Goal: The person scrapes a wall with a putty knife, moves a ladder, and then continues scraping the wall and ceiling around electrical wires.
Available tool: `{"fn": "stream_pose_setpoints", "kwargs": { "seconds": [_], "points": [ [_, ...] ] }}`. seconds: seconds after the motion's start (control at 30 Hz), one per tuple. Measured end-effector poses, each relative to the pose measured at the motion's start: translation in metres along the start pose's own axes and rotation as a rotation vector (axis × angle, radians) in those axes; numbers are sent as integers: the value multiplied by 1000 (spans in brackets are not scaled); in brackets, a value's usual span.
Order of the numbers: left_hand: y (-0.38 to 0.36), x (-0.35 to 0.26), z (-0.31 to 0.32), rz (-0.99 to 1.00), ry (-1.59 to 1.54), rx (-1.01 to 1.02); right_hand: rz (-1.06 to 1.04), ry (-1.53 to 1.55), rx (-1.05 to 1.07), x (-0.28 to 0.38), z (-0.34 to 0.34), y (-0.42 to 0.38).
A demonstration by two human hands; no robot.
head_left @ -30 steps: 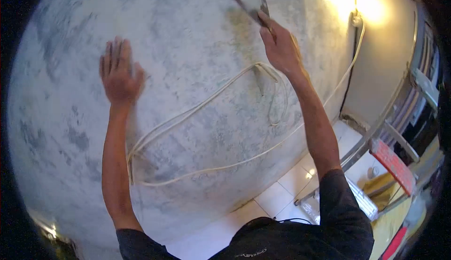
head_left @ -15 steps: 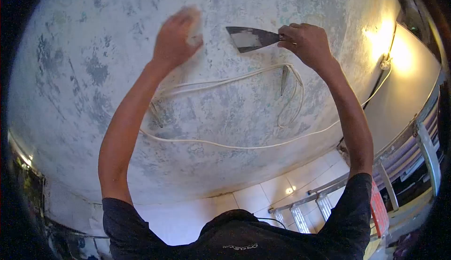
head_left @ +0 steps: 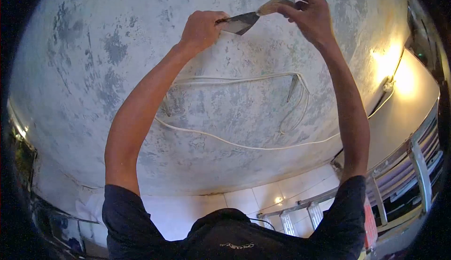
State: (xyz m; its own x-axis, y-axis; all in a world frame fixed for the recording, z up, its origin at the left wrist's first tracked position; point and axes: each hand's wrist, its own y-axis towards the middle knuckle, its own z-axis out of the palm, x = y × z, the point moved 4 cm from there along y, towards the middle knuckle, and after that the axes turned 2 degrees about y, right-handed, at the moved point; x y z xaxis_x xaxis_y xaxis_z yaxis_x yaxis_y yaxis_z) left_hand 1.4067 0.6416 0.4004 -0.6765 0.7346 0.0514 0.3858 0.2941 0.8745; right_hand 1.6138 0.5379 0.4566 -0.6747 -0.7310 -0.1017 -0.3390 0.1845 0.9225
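Observation:
My left hand (head_left: 202, 28) is closed around the narrow end of a dark scraper (head_left: 240, 23), whose wide blade points right with a pale smear on it. My right hand (head_left: 307, 14) is raised at the upper right, thumb and some fingers on a flat tan-and-grey piece (head_left: 277, 4), index finger lifted away. What that piece is, I cannot make out. Its left tip meets or overlaps the blade's right corner. Both hands are in front of a patchy white and grey wall (head_left: 225, 114).
Pale cable (head_left: 235, 80) loops over pegs on the wall, and one strand sags below. A lit bulb (head_left: 389, 84) glows at the right. Metal ladder parts (head_left: 419, 173) stand at the lower right, near white tiles (head_left: 242, 200).
The dark scraper has passed from my right hand to my left, its blade now pointing right. My hands are closer together and higher, and the tan-and-grey piece shows in my right hand.

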Motion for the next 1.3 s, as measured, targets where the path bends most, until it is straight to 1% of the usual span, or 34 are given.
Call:
{"fn": "stream_pose_setpoints", "kwargs": {
  "seconds": [0.07,0.1,0.13,0.2,0.23,0.3,0.33,0.37,0.4,0.43,0.47,0.53,0.57,0.63,0.67,0.73,0.77,0.8,0.87,0.9,0.97,1.0,1.07,1.1,1.13,1.2,1.23,1.3],
  "points": [
    [-1,8,0,-10,-23,-50,297,411,-5,-18,10,-4],
    [-1,10,4,-28,-64,-48,350,369,52,-14,20,-5],
    [-1,10,6,-43,-107,-46,347,371,59,-17,32,-8],
    [-2,6,7,-31,-166,-53,191,347,165,-31,64,-14],
    [-1,4,6,-14,-227,-57,186,341,166,-44,82,-17],
    [3,2,3,17,-197,-43,86,375,140,-57,105,-20],
    [4,1,2,44,-162,-19,86,371,145,-62,106,-20],
    [5,4,0,41,-165,-21,185,349,177,-70,109,-21],
    [6,6,-4,71,-69,-21,284,331,211,-77,113,-22],
    [7,10,-9,99,29,-20,200,156,218,-74,109,-15],
    [8,15,-14,90,33,-18,198,164,224,-75,106,-6],
    [11,21,-31,155,173,-221,125,-72,251,-76,98,12],
    [14,30,-35,149,168,-215,131,-69,259,-75,95,18],
    [19,50,-39,273,285,-216,143,-132,281,-71,90,27],
    [16,59,-37,266,274,-207,154,-131,293,-70,91,25],
    [9,62,-37,346,460,-276,178,-178,292,-70,92,13],
    [3,64,-34,316,486,-275,155,-108,271,-70,95,6],
    [2,65,-33,305,481,-273,156,-107,283,-75,99,0],
    [3,62,-31,284,481,-306,187,60,230,-84,103,-17],
    [1,63,-27,278,465,-295,202,57,243,-83,105,-22],
    [2,64,-29,301,513,-315,147,-50,316,-80,106,-20],
    [1,63,-28,304,502,-309,159,-53,318,-80,103,-19],
    [2,63,-31,308,514,-314,253,-68,372,-84,99,-6],
    [3,64,-32,313,514,-318,191,320,277,-60,95,-1],
    [2,65,-32,325,500,-316,191,318,279,-58,92,4],
    [0,66,-30,330,481,-312,319,177,292,-64,90,6],
    [1,66,-29,331,490,-322,319,175,297,-65,91,3],
    [-1,66,-30,322,498,-328,212,-112,312,-67,93,-8]
  ]
}}
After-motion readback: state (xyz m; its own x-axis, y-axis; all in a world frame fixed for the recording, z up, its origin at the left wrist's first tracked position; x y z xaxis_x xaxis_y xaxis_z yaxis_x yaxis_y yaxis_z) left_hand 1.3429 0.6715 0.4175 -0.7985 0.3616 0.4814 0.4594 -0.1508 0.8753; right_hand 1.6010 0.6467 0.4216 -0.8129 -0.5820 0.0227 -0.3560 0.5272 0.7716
